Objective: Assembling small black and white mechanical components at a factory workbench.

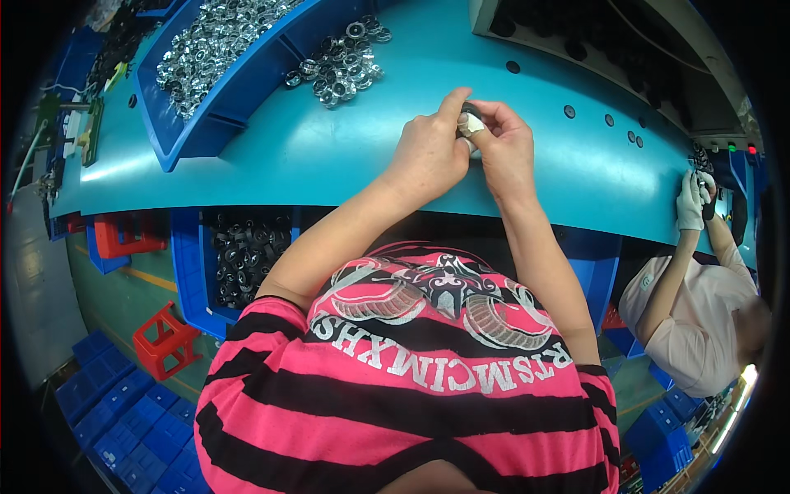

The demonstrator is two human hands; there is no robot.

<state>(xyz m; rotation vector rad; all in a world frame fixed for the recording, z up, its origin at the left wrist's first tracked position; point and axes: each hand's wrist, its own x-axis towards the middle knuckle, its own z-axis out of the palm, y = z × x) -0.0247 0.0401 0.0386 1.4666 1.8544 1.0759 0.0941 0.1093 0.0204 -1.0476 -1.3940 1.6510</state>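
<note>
Both my hands meet above the turquoise table (329, 169), close round a small black round part (470, 109). My left hand (428, 152) grips it from the left, its index finger pointing up along the side. From the right, my right hand (508, 155) pinches the same part, with white tape wrapped round a digit. Fingers cover most of the part, so its full shape is hidden. Left of my hands lies a loose heap of shiny silver-and-black wheel-like pieces (341, 74). Several black discs (569, 111) are scattered to the right.
A blue bin (197, 136) of shiny pieces stands at the far left. A machine housing (485, 20) overhangs the far right. Below the table edge sits another blue bin (191, 272) with dark parts, near a red stool (167, 342). A co-worker's gloved hand (690, 206) is at right.
</note>
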